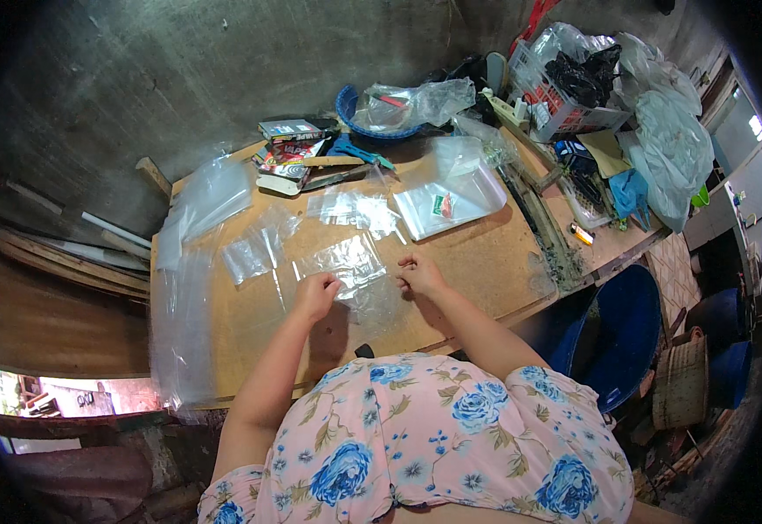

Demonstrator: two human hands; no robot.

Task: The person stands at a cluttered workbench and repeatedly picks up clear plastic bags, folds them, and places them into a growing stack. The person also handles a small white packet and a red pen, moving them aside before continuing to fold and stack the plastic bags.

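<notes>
A clear plastic bag [352, 260] lies flat on the wooden table in front of me, shining under the light. My left hand [316, 297] is closed at its lower left edge, with the fingertips pressed together on the film. To the right of the bag, my right hand [419, 275] has its fingers curled in; whatever they may pinch is too thin to make out. More clear film spreads between and below both hands. Beyond them lie a shiny clear bag [355, 208] and a thick stack of clear bags [455, 205] with a small printed label.
Large plastic sheets [190, 306] cover the table's left side; a small folded bag [245, 259] lies nearer. Boxes [289, 162], a blue basket [346, 105] and blue-handled scissors [346, 148] stand at the back. A lighter [581, 234] and a blue barrel [630, 323] are to the right.
</notes>
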